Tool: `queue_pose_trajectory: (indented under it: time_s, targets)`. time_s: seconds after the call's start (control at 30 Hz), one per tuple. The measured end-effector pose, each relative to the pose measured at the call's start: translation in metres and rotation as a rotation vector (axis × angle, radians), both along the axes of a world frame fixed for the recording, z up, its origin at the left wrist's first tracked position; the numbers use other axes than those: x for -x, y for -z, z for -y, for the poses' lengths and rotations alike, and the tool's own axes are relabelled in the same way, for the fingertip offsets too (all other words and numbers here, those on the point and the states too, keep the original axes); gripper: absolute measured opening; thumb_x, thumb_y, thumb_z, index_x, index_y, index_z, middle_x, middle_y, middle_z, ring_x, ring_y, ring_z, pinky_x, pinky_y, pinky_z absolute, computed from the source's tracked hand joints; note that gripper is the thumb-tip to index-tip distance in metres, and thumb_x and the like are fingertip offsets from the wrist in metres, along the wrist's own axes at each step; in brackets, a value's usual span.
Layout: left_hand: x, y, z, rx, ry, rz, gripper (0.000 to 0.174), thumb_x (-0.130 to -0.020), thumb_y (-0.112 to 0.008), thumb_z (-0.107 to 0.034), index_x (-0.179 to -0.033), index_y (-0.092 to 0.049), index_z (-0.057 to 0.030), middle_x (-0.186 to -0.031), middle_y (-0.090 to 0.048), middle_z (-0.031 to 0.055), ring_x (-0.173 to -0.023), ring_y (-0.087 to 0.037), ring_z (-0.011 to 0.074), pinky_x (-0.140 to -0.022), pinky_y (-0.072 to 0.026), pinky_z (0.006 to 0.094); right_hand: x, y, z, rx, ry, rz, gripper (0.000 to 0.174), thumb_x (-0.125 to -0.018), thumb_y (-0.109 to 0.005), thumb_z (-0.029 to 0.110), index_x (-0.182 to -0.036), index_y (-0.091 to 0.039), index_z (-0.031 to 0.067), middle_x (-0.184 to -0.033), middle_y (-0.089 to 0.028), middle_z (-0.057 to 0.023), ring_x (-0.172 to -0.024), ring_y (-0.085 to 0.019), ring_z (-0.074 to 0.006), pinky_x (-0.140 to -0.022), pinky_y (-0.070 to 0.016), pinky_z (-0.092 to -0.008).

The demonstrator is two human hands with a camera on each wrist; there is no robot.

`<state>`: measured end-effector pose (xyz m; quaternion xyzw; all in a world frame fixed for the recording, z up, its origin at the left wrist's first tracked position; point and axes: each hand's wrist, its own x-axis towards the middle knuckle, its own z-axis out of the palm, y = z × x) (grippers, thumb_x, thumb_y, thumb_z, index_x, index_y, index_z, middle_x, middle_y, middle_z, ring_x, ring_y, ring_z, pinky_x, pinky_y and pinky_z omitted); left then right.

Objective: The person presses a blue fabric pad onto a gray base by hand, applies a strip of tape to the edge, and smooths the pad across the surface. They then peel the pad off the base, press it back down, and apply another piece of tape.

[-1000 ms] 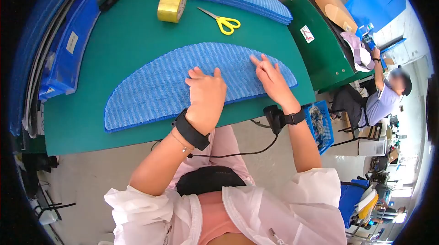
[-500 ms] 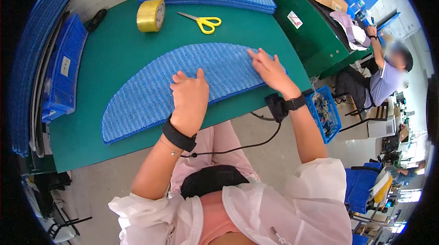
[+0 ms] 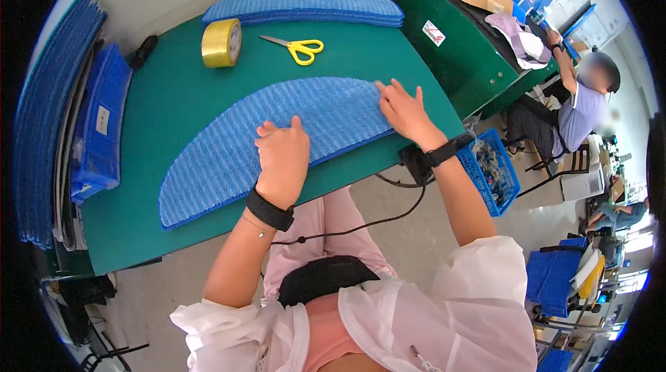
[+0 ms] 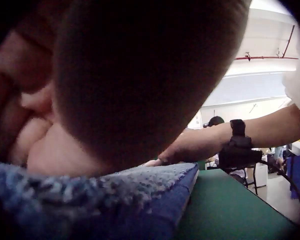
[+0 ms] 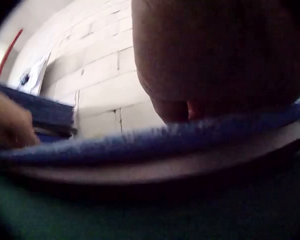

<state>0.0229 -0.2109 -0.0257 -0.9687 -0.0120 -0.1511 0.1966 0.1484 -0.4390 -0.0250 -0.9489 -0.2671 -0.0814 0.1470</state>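
A blue striped, half-moon microfibre pad (image 3: 236, 157) lies on the green table (image 3: 159, 94). My left hand (image 3: 283, 157) rests on the middle of the pad near its straight front edge, fingers bent and fingertips on the plush. In the left wrist view, the bent fingers (image 4: 45, 135) press against the pile. My right hand (image 3: 409, 114) lies over the pad's right end, with some fingers stretched forward and the thumb out; that end is hidden beneath it. In the right wrist view, the pad's side (image 5: 165, 142) shows blue pile above a paler underside.
Yellow tape (image 3: 220, 44), yellow-handled scissors (image 3: 302, 51) and a stack of similar pads (image 3: 305, 5) sit at the back. Blue bins (image 3: 100, 122) stand at left, a green cabinet (image 3: 444, 46) at right. A blue basket (image 3: 510, 178) sits beside the table; a person sits beyond.
The head view has turned. The pad's right tip, which stuck out past my right hand, is now covered by it. The pad lies slightly further left on the table.
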Motion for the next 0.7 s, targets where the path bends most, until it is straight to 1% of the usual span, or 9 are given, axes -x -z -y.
queue_pose_trajectory:
  time_s: [0.13,0.23,0.3,0.33,0.37,0.47,0.57,0.67,0.7]
  targets:
    - [0.0,0.0,0.0,0.031,-0.003,-0.038,0.029,-0.08,-0.052,-0.005,-0.108,-0.058,-0.003,-0.069,-0.064,0.0161,-0.079,-0.064,0.032,-0.058,-0.0554,0.0351,-0.002,-0.017,-0.002,0.089,-0.025,-0.001,0.026,-0.092,-0.04,0.025,-0.112,-0.052,0.0128,-0.119,-0.053,-0.0159,-0.125,-0.039,-0.0352,-0.097,-0.0147,-0.0694]
    - [0.003,-0.002,-0.011,0.11,0.04,-0.041,0.033,-0.08,-0.052,-0.006,-0.113,-0.055,-0.0045,-0.075,-0.064,0.0165,-0.079,-0.064,0.0314,-0.058,-0.0553,0.0354,-0.013,-0.034,0.005,-0.085,-0.008,-0.303,0.023,-0.092,-0.041,0.026,-0.106,-0.052,0.0106,-0.121,-0.054,-0.0173,-0.12,-0.046,-0.032,-0.098,-0.0274,-0.0571]
    - [0.013,-0.015,-0.017,0.243,0.063,-0.156,0.039,-0.08,-0.051,-0.005,-0.12,-0.051,-0.0069,-0.081,-0.062,0.017,-0.078,-0.064,0.0306,-0.06,-0.055,0.0358,-0.017,-0.032,0.013,-0.543,-0.159,-0.449,0.021,-0.093,-0.044,0.027,-0.099,-0.051,0.0075,-0.126,-0.052,-0.0193,-0.113,-0.052,-0.0267,-0.092,-0.0388,-0.0381]
    - [0.017,-0.018,-0.021,0.24,0.061,-0.157,0.039,-0.08,-0.051,-0.005,-0.12,-0.051,-0.0069,-0.081,-0.062,0.017,-0.078,-0.064,0.0306,-0.06,-0.055,0.0358,-0.017,-0.029,0.019,-0.554,-0.142,-0.465,0.021,-0.092,-0.046,0.027,-0.094,-0.049,0.0062,-0.13,-0.049,-0.0198,-0.109,-0.054,-0.0228,-0.083,-0.0417,-0.0267]
    - [0.021,-0.02,-0.025,0.256,0.113,-0.167,0.041,-0.081,-0.05,-0.005,-0.122,-0.049,-0.0078,-0.083,-0.061,0.017,-0.077,-0.064,0.0306,-0.061,-0.0547,0.0362,-0.014,-0.029,0.02,-0.558,-0.142,-0.467,0.021,-0.092,-0.046,0.027,-0.094,-0.049,0.0062,-0.13,-0.049,-0.0198,-0.109,-0.054,-0.0228,-0.083,-0.0417,-0.0267]
    - [0.033,-0.021,-0.036,0.279,0.188,-0.168,0.044,-0.08,-0.05,-0.004,-0.124,-0.048,-0.0085,-0.083,-0.06,0.0172,-0.076,-0.063,0.0307,-0.062,-0.0539,0.0372,-0.005,-0.023,0.02,-0.571,-0.168,-0.471,0.021,-0.093,-0.046,0.027,-0.094,-0.048,0.0059,-0.13,-0.048,-0.0201,-0.11,-0.055,-0.0249,-0.084,-0.0415,-0.027]
    - [0.033,-0.029,-0.038,0.334,0.201,-0.217,0.044,-0.078,-0.052,-0.003,-0.122,-0.05,-0.0075,-0.083,-0.06,0.0174,-0.076,-0.063,0.0308,-0.062,-0.0529,0.0388,-0.001,-0.014,0.018,-0.563,-0.187,-0.446,0.026,-0.094,-0.043,0.03,-0.102,-0.05,0.0064,-0.128,-0.05,-0.0175,-0.114,-0.052,-0.0277,-0.093,-0.0378,-0.0384]
    - [0.025,-0.038,-0.039,0.362,0.209,-0.299,0.041,-0.075,-0.054,-0.003,-0.116,-0.053,-0.006,-0.084,-0.059,0.017,-0.077,-0.062,0.0308,-0.062,-0.0523,0.04,0.013,-0.02,0.008,-0.055,-0.112,-0.283,0.037,-0.093,-0.038,0.029,-0.121,-0.047,0.0076,-0.121,-0.053,-0.0152,-0.124,-0.041,-0.0335,-0.098,-0.0149,-0.0682]
    - [0.021,-0.041,-0.039,0.349,0.228,-0.331,0.039,-0.074,-0.055,-0.002,-0.113,-0.055,-0.0053,-0.085,-0.059,0.0166,-0.077,-0.062,0.0308,-0.062,-0.0521,0.0404,0.017,-0.019,0.005,-0.055,-0.117,-0.281,0.037,-0.093,-0.038,0.029,-0.121,-0.047,0.0076,-0.121,-0.053,-0.0152,-0.124,-0.041,-0.0335,-0.098,-0.0149,-0.0682]
